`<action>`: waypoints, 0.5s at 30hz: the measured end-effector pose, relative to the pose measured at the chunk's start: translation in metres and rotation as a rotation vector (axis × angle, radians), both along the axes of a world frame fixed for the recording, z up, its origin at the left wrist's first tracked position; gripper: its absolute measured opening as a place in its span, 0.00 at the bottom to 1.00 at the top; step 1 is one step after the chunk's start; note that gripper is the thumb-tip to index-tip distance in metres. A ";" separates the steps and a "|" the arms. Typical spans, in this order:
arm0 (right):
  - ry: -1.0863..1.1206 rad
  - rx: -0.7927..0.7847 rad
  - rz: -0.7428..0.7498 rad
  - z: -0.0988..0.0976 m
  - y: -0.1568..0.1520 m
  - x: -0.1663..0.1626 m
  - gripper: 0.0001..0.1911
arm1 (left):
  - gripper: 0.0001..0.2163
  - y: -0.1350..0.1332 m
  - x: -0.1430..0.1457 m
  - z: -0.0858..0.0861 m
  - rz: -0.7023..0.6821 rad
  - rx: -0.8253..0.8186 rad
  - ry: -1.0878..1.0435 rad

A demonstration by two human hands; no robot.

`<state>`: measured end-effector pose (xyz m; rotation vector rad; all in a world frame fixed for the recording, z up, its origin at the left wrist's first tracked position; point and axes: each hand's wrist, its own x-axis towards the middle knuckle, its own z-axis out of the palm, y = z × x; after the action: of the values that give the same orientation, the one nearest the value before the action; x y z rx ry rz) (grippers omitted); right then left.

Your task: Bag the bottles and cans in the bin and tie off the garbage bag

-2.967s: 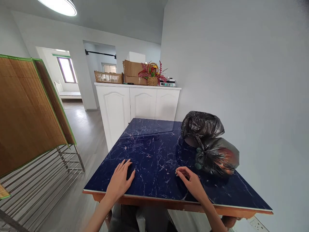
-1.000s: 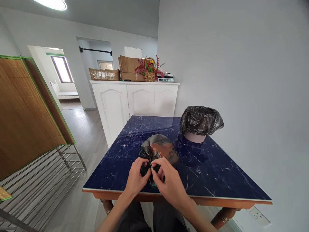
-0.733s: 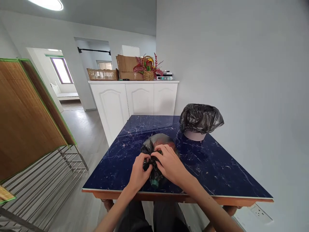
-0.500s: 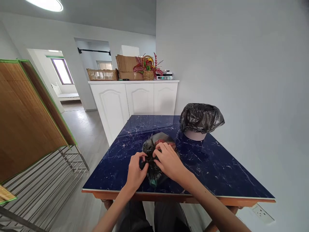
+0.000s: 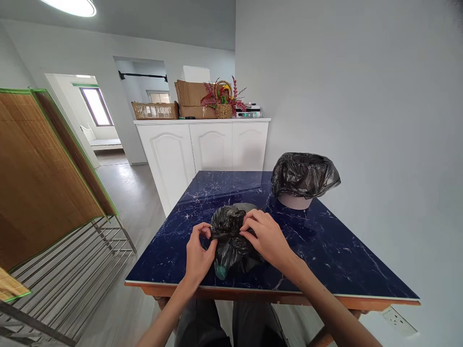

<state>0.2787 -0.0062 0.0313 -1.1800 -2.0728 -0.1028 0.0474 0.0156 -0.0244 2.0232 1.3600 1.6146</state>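
Observation:
A filled black plastic garbage bag (image 5: 235, 253) lies near the front edge of the blue marbled table (image 5: 318, 255). Through its thin film a green patch shows at the lower left; the other contents are hard to make out. My left hand (image 5: 199, 250) pinches the gathered plastic at the bag's left side between thumb and fingers. On the right, my right hand (image 5: 265, 238) grips another part of the gathered top, fingertips bent in. Between the hands the bunched neck of the bag puffs up.
A pale bin (image 5: 294, 201) lined with another black bag stands at the table's back right, close to the wall. Behind the table is a white cabinet (image 5: 213, 144) bearing cardboard boxes (image 5: 195, 99) and a flower basket (image 5: 224, 110). A metal rack (image 5: 108, 241) with bamboo mats stands left.
My hands have moved apart, pulling the bag's gathered top sideways. The plastic between them has spread and puffed up, covering the reddish contents seen before.

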 end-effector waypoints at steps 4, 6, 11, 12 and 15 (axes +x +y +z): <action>-0.048 -0.048 0.057 0.002 -0.007 -0.006 0.11 | 0.16 -0.001 0.005 0.011 -0.015 0.029 0.117; -0.065 -0.056 0.069 0.001 -0.009 -0.009 0.15 | 0.18 -0.003 0.008 0.016 -0.028 0.015 0.104; -0.074 -0.017 0.100 -0.003 -0.008 -0.010 0.08 | 0.16 -0.002 0.009 0.022 -0.042 -0.072 -0.055; -0.076 -0.008 0.107 -0.003 -0.007 -0.008 0.05 | 0.15 0.001 0.007 0.023 -0.040 -0.092 -0.110; -0.080 0.009 0.122 -0.001 -0.007 0.002 0.03 | 0.15 0.012 -0.003 0.024 -0.028 -0.189 -0.365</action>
<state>0.2808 -0.0128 0.0300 -1.0563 -2.2066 -0.1023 0.0445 0.0275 -0.0002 1.5425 1.2843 1.6692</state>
